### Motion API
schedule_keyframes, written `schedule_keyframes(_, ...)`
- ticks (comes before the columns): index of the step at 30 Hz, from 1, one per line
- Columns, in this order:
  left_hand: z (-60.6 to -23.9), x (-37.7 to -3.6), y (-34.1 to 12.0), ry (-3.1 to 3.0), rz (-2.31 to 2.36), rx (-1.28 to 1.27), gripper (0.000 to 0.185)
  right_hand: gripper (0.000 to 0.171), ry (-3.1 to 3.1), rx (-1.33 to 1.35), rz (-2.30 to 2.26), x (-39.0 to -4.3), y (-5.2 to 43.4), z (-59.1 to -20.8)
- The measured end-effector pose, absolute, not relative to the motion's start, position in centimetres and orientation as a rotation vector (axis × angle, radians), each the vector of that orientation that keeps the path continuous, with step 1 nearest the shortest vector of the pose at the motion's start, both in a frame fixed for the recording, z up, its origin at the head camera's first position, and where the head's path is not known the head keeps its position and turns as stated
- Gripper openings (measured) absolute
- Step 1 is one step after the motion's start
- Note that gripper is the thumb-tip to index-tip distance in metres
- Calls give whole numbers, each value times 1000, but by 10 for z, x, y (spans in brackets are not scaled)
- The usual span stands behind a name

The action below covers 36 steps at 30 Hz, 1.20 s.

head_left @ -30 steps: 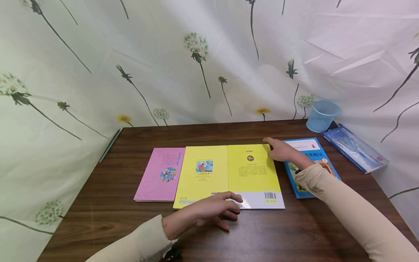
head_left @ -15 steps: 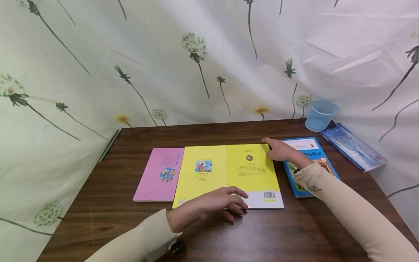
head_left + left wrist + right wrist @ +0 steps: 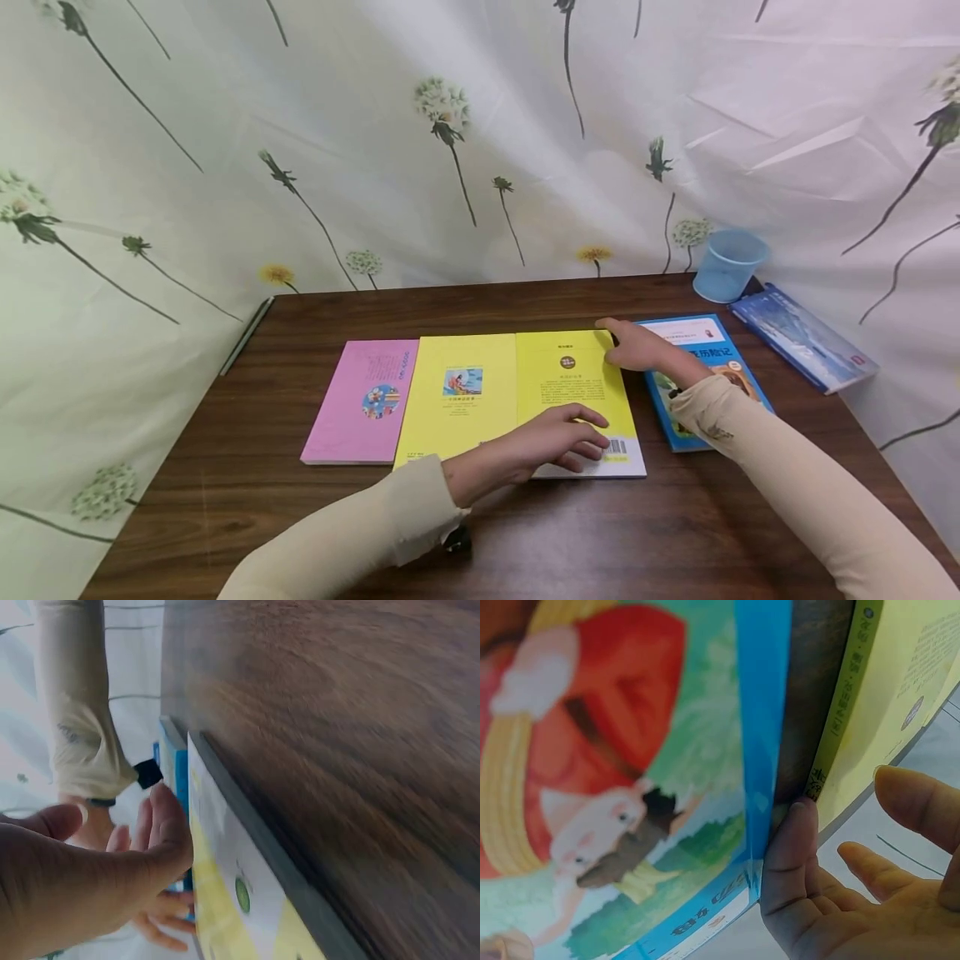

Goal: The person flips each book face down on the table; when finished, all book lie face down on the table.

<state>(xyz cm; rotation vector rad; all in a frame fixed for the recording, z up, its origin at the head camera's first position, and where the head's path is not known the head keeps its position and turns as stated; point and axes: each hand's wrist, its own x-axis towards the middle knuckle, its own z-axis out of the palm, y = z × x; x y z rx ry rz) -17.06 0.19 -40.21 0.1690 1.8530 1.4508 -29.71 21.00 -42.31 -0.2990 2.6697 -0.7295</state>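
Three books lie side by side on the brown table (image 3: pixel 525 542): a pink book (image 3: pixel 363 400), a yellow book (image 3: pixel 457 392) with a small picture, and a yellow book with a barcode (image 3: pixel 573 375). My left hand (image 3: pixel 562 437) rests with relaxed fingers on the near part of the barcode book, seen up close as my left hand (image 3: pixel 90 877) beside the yellow cover (image 3: pixel 240 900). My right hand (image 3: pixel 633 346) touches that book's far right corner. Up close, one finger (image 3: pixel 799 862) lies in the gap between the yellow book's edge (image 3: pixel 885 712) and a blue picture book (image 3: pixel 615 787).
The blue picture book (image 3: pixel 701 367) lies right of the yellow one, under my right forearm. Another blue book (image 3: pixel 802 337) and a pale blue cup (image 3: pixel 729 265) stand at the back right corner. A thin stick (image 3: pixel 243 335) lies at the left edge. Flowered cloth surrounds the table.
My left hand has moved right and away from me, from the table's near side onto the barcode book. My right hand has stayed at the book's far corner.
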Motion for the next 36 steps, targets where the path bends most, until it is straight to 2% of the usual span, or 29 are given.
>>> schedule_keyframes(10, -409, -166, 38, 1750, 1600, 59, 39, 58, 2741, -304, -879, -298, 243, -415)
schedule_keyframes(21, -414, -161, 69, 1602, 1687, -131, 46, 58, 2774, -124, -539, -299, 321, -405)
schedule_keyframes(25, -413, -164, 80, 1529, 1712, -201, 49, 58, 2762, -125, -447, -299, 332, -407)
schedule_keyframes(32, -413, -162, 91, 1455, 1732, -198, 41, 60, 2742, -154, -387, -304, 337, -409)
schedule_keyframes(36, -414, -160, 95, 1424, 1741, -208, 44, 61, 2684, -104, -430, -306, 338, -408)
